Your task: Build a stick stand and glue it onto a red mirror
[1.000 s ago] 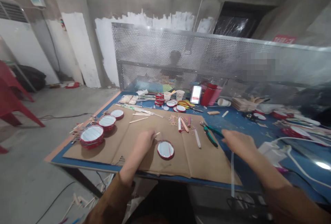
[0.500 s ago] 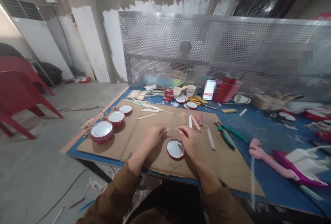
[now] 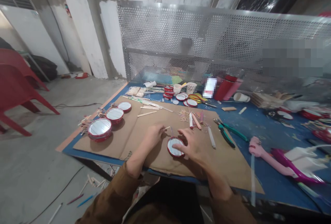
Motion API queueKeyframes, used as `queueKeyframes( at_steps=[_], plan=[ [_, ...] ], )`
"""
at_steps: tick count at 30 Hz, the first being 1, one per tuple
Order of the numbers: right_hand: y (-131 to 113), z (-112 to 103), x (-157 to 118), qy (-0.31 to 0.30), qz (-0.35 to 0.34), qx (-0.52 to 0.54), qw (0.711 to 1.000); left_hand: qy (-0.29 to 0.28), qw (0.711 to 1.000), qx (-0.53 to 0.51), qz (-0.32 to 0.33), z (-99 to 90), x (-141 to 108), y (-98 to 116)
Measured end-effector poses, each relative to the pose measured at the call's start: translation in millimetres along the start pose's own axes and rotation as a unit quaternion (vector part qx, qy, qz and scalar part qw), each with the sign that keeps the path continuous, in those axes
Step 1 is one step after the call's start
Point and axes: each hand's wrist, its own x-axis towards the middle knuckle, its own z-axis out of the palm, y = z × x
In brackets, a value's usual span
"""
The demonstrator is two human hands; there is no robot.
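My left hand (image 3: 155,134) is closed on a thin wooden stick (image 3: 167,128), whose pale end sticks out to the right of the fingertips. My right hand (image 3: 190,142) has its thumb and fingers apart, with the thumb over a small round disc with a red rim (image 3: 173,151). That disc lies on the brown cardboard (image 3: 152,155) between the hands. Whether the thumb touches its pale face I cannot tell. Beyond the right hand are a white marker (image 3: 191,120), a pinkish stick (image 3: 196,121) and a pile of small loops (image 3: 183,114).
Stacked red-rimmed discs (image 3: 100,129) stand at the left. Green-handled pliers (image 3: 226,136), a white glue stick (image 3: 211,138) and a pink glue gun (image 3: 269,160) lie right. Cups, yellow-handled scissors (image 3: 198,98) and a red bottle (image 3: 224,89) stand behind, before a perforated metal screen (image 3: 160,38).
My right hand has opened from a pinch, its thumb now over the disc. My left hand keeps the stick. The whole view has shifted slightly.
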Motion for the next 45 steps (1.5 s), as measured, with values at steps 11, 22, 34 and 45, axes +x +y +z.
queueKeyframes(
  at_steps=[11, 22, 34, 45],
  plan=[
    [-30.1, 5.6, -18.8, 0.007, -0.015, -0.233, 0.972, 0.018, 1.000, -0.020, -0.009, -1.0, 1.8, 0.0],
    [-12.2, 13.5, -19.2, 0.086, -0.029, -0.212, 0.973, 0.018, 0.999, -0.012, -0.041, 2.1, 6.4, -3.3],
    [-13.0, 13.3, -24.5, 0.081, -0.112, -0.082, 0.987, -0.003, 1.000, 0.016, -0.012, -1.8, 4.9, 0.0],
    [-12.9, 14.5, -22.0, 0.054, -0.091, -0.091, 0.990, 0.001, 0.999, 0.047, 0.007, -0.8, 6.4, -1.6]
  ],
)
